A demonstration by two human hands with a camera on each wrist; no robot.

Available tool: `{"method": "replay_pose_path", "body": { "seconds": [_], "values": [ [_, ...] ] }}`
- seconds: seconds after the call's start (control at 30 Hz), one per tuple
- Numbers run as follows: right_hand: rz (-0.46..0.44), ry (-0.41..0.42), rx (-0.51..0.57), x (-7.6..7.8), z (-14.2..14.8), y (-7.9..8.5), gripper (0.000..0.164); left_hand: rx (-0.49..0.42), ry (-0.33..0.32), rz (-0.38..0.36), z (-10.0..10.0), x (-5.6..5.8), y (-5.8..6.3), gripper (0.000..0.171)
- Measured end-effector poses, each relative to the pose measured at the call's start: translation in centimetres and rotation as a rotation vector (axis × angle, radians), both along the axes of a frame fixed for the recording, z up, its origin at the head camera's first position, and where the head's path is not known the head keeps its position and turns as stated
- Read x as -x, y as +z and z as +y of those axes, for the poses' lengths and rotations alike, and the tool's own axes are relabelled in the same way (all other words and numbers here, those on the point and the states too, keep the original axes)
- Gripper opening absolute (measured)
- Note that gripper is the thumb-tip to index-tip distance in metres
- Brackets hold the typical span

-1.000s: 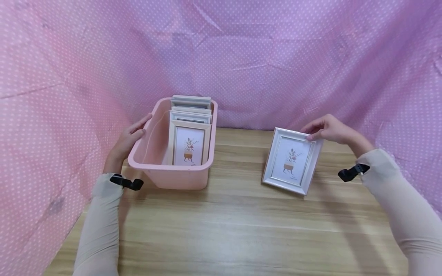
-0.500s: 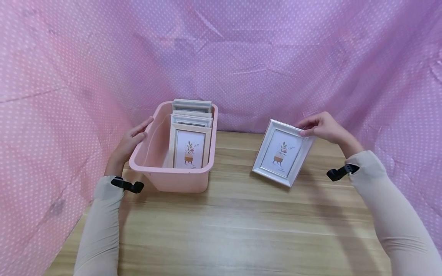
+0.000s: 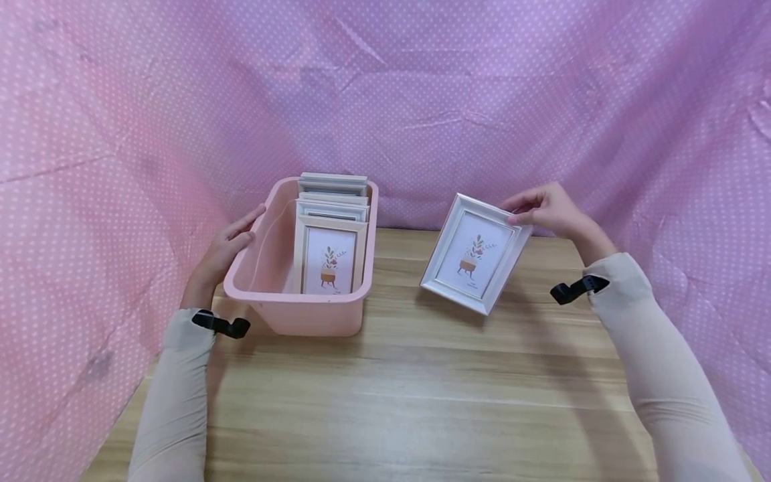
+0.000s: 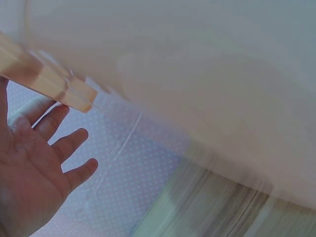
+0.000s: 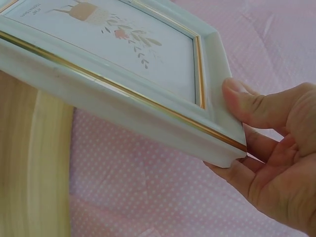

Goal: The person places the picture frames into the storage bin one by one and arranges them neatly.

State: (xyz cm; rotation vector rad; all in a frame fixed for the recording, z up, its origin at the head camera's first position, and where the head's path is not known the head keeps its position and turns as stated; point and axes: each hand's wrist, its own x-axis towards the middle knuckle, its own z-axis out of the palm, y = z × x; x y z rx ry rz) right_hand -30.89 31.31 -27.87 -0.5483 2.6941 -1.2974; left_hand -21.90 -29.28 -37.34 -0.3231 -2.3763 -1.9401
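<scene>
A white picture frame [image 3: 466, 254] with a thin gold inner edge and a potted-plant print tilts above the table at centre right. My right hand [image 3: 545, 211] pinches its upper right corner. In the right wrist view, the thumb [image 5: 242, 98] lies on the front of the frame, with the other fingers at the edge and behind. A pink plastic bin [image 3: 307, 308] stands to the left. My left hand [image 3: 219, 251] rests against its left rim; in the left wrist view the fingers [image 4: 74, 143] are spread and fairly straight, some touching the rim from below.
Several picture frames [image 3: 331, 261] stand in a row along the bin's right side, the front one cream. The wooden table [image 3: 391, 402] runs up to a pink dotted cloth [image 3: 452, 114] at the back and sides. Each wrist wears a black strap mount [image 3: 223, 325].
My right hand has carried the white frame leftward and slightly up, nearer the bin, and its tilt has grown. The left hand and bin have stayed about where they were.
</scene>
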Motion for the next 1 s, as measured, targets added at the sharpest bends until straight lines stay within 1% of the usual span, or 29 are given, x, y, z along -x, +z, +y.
{"method": "replay_pose_path", "body": {
  "seconds": [0.2, 0.27, 0.37, 0.43, 0.5, 0.6, 0.77, 0.9, 1.0],
  "values": [
    [0.031, 0.01, 0.039, 0.0, -1.0, 1.3, 0.035, 0.002, -0.006, -0.008, -0.1, -0.1, -0.1, 0.054],
    [0.039, 0.004, 0.043, 0.1, -1.3, 1.7, 0.033, 0.026, 0.015, -0.021, 0.0, -0.1, -0.1, 0.054],
    [0.035, 0.003, 0.074, 0.2, -2.0, 2.6, 0.03, 0.039, 0.031, -0.026, 0.0, 0.0, 0.0, 0.053],
    [0.032, 0.006, 0.097, 0.2, -2.4, 3.1, 0.028, 0.018, 0.027, -0.025, 0.0, 0.1, 0.0, 0.053],
    [0.035, 0.012, 0.126, 0.3, -2.9, 3.7, 0.027, -0.011, 0.008, -0.017, 0.0, 0.2, -0.2, 0.053],
    [0.06, 0.024, 0.163, 0.4, -3.5, 4.6, 0.026, -0.033, -0.012, -0.007, -0.1, 0.4, -0.2, 0.054],
    [0.102, 0.027, 0.21, 0.6, -4.5, 6.2, 0.024, -0.015, -0.007, 0.002, -0.1, 0.5, 0.0, 0.054],
    [0.091, 0.019, 0.237, 0.7, -5.2, 7.1, 0.024, -0.006, -0.001, -0.003, -0.2, 0.3, 0.0, 0.054],
    [0.092, 0.02, 0.253, 0.7, -5.8, 7.6, 0.024, -0.016, -0.005, -0.002, -0.1, 0.2, -0.2, 0.054]
  ]
}}
